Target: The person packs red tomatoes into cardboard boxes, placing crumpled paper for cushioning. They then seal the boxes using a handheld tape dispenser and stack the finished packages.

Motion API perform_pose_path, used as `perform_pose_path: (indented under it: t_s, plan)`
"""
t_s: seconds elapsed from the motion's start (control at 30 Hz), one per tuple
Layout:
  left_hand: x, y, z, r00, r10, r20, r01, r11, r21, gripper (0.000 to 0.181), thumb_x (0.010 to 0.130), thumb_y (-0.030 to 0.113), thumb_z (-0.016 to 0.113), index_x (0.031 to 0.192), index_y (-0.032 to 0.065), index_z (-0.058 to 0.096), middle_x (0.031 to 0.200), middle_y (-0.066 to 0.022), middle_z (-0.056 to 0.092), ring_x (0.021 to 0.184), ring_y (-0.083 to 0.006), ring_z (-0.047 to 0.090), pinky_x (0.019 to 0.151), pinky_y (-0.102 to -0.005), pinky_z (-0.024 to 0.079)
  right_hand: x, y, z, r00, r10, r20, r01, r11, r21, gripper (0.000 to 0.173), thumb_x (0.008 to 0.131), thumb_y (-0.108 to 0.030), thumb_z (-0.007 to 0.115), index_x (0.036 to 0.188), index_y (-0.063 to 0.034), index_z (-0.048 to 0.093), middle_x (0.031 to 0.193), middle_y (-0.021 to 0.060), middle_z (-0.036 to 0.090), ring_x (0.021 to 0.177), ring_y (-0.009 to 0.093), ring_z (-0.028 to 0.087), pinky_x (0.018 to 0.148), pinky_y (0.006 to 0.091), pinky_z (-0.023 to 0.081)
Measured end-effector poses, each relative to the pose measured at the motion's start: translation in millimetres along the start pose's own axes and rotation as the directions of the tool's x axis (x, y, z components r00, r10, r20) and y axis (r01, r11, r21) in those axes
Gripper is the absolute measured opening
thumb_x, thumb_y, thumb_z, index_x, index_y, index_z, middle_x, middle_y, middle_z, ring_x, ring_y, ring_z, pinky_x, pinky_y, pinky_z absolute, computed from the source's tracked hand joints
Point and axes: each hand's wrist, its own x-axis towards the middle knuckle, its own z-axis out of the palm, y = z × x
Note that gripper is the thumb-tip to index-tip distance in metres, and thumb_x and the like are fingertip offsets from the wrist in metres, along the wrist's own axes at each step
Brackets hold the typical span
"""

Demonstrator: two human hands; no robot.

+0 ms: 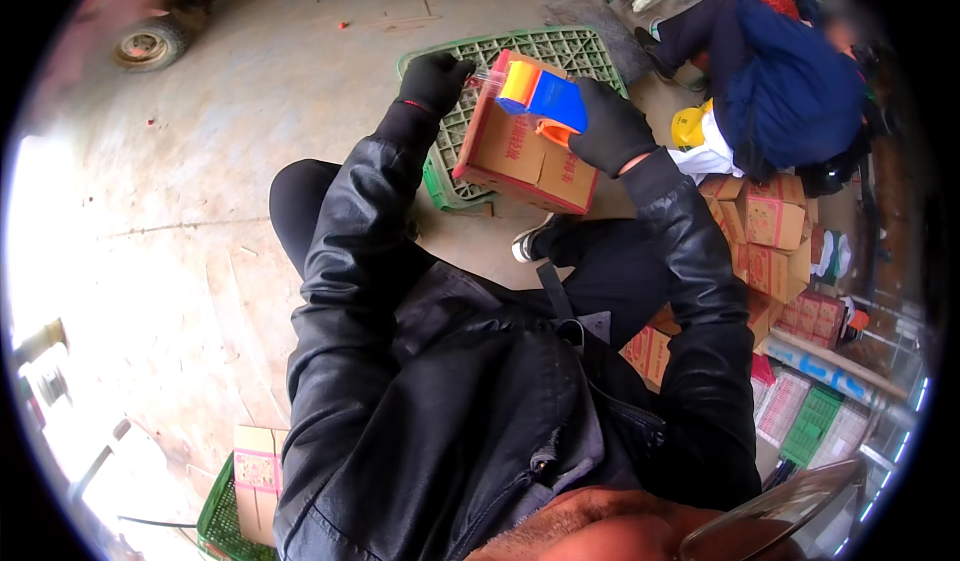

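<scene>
A blue and orange tape dispenser (556, 102) with a yellow roll at its front is gripped in my black-gloved right hand (611, 127). My left hand (435, 83), gloved too, pinches the end of a clear strip of tape (487, 77) that runs from the roll. Below both hands a cardboard box (517, 157) with red edges and red printing sits tilted on a green plastic crate (465, 115). The dispenser hides part of the box's top. Whether the tape touches the box I cannot tell.
A person in dark blue (795, 81) bends down at the right, beside a yellow object (688, 126). Cardboard boxes (772, 216) are piled below them. Behind me at lower left, a green basket (217, 505) holds a carton (256, 478). A vehicle wheel (150, 43) stands at upper left.
</scene>
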Motion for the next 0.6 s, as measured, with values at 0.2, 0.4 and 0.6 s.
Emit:
perform_pose_path:
  t_s: [0.2, 0.4, 0.6]
  plan:
    - [4.9, -47.9, -8.6, 0.996, -0.09, 0.007, 0.089, 0.992, 0.092, 0.032, 0.084, 0.033, 0.063, 0.079, 0.002, 0.069, 0.069, -0.0171, 0.065, 0.068, -0.0305, 0.064, 0.064, -0.0385, 0.048, -11.7, 13.6, -16.4, 0.992, 0.066, 0.109, -0.064, 0.998, -0.025, 0.059, 0.072, -0.024, 0.072, 0.123, -0.0081, 0.047, 0.109, 0.0187, 0.059, 0.1, 0.039, 0.06, 0.085, 0.0457, 0.049]
    - [-9.9, -77.3, 33.0, 0.99, -0.142, -0.016, 0.141, 0.989, -0.052, 0.032, 0.084, 0.033, 0.064, 0.081, 0.001, 0.068, 0.067, -0.0128, 0.065, 0.059, -0.0222, 0.06, 0.059, -0.0349, 0.047, -16.8, 27.0, -6.7, 0.997, 0.064, 0.053, -0.058, 0.993, -0.102, 0.056, 0.07, -0.02, 0.072, 0.118, -0.0064, 0.047, 0.106, 0.0204, 0.059, 0.097, 0.04, 0.059, 0.082, 0.0478, 0.048]
    - [-11.6, -78.9, 55.0, 0.944, -0.315, 0.099, 0.33, 0.894, -0.304, 0.029, 0.083, 0.028, 0.068, 0.082, -0.0011, 0.07, 0.067, -0.0102, 0.067, 0.059, -0.0153, 0.059, 0.057, -0.0328, 0.045, -26.9, 33.6, -4.9, 0.996, 0.082, 0.031, -0.08, 0.996, -0.045, 0.057, 0.068, -0.016, 0.071, 0.118, -0.0057, 0.047, 0.106, 0.0213, 0.059, 0.097, 0.041, 0.058, 0.081, 0.0477, 0.048]
